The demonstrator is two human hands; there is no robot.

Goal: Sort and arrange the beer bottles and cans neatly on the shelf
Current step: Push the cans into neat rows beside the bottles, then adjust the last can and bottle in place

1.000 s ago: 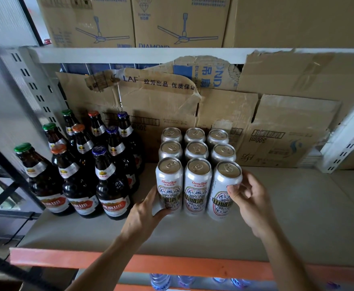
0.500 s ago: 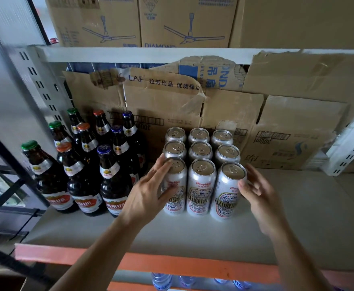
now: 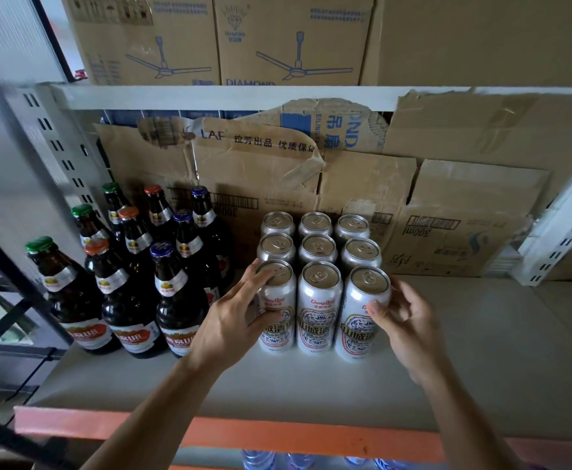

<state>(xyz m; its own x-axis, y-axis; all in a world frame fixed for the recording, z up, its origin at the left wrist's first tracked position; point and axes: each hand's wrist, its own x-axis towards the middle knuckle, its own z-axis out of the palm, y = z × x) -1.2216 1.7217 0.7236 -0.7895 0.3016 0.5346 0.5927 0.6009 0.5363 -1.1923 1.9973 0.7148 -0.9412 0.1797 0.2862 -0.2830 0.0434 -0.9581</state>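
Several silver beer cans stand in a tight block on the grey shelf [image 3: 481,351]. My left hand [image 3: 233,320] grips the front left can [image 3: 279,300], fingers over its rim and thumb across its label. My right hand [image 3: 403,320] holds the front right can [image 3: 362,317] from the right side, fingers curled on its wall. The front middle can [image 3: 318,307] stands between them, touched by neither hand. To the left stand several dark brown beer bottles [image 3: 125,286] in rows, with green, orange and blue caps.
Flattened cardboard [image 3: 430,205] lines the back of the shelf. Fan boxes [image 3: 278,39] sit on the shelf above. Slotted white uprights [image 3: 562,232] frame both sides. An orange beam [image 3: 278,435] edges the shelf front, with water bottles [image 3: 257,459] below. Bare shelf lies right of the cans.
My left hand rose from the base of the front left can to its top and now wraps it. My right hand stays on the front right can. The camera moved closer.
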